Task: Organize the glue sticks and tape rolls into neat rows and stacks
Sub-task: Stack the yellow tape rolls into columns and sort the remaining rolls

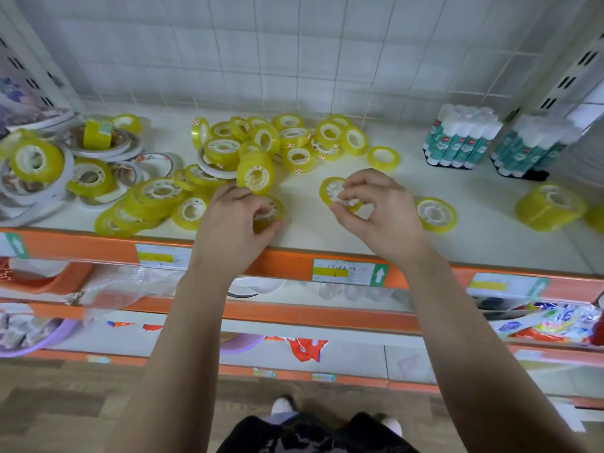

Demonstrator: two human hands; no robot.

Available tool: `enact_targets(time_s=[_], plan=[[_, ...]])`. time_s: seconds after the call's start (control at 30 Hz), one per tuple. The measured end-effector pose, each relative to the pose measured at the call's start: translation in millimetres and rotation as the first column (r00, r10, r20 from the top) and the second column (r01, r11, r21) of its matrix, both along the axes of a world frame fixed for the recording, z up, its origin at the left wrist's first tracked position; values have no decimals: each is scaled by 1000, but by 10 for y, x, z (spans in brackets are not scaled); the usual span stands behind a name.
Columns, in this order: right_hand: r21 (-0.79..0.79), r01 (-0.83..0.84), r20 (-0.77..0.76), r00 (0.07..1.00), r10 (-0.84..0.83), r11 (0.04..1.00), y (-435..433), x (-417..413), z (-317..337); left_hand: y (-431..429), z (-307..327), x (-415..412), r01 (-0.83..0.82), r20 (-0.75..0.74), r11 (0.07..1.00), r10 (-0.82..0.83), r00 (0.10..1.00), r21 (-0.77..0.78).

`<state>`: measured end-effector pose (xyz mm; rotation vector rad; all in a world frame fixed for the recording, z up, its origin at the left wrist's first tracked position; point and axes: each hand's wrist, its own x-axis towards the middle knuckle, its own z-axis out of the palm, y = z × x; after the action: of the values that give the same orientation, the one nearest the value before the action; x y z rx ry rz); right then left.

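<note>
Your left hand (232,220) is at the front edge of the shelf (313,233), fingers curled round a yellow tape roll (274,208). Your right hand (382,214), near it, pinches a second roll (327,191) at its white core and holds it tilted. A loose roll (436,213) lies flat just right of that hand, and a thick roll (550,207) lies farther right. Behind the hands, an unsorted pile (277,142) of rolls spreads leftward. Glue sticks (457,142) stand upright in two packs at the back right.

Glossy yellow plastic tape rolls (256,174)
</note>
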<state>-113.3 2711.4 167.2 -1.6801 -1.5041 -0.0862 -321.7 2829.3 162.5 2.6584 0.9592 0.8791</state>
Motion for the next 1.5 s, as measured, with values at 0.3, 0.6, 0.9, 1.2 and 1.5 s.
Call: enact_targets(time_s=[0.3,0.6,0.9,1.2,1.5], plan=[[18,46,32,998,-46,999,-65,-2,5,61,-9,22,24,-27,1000,-24,999,8],[29,116,40,992,-118,993,-322,159,70,-152,207,377,165,141,984,-172,975,65],[-2,207,75,976,-206,978,-999,949,256,-696,361,1247,276,149,957,-286,947,86],[77,339,138,928,-347,938,-1616,1787,352,-1246,310,2020,326,156,944,-329,931,44],[15,272,118,955,-272,962,-1863,2254,252,-1569,210,2395,268,143,961,-276,951,68]])
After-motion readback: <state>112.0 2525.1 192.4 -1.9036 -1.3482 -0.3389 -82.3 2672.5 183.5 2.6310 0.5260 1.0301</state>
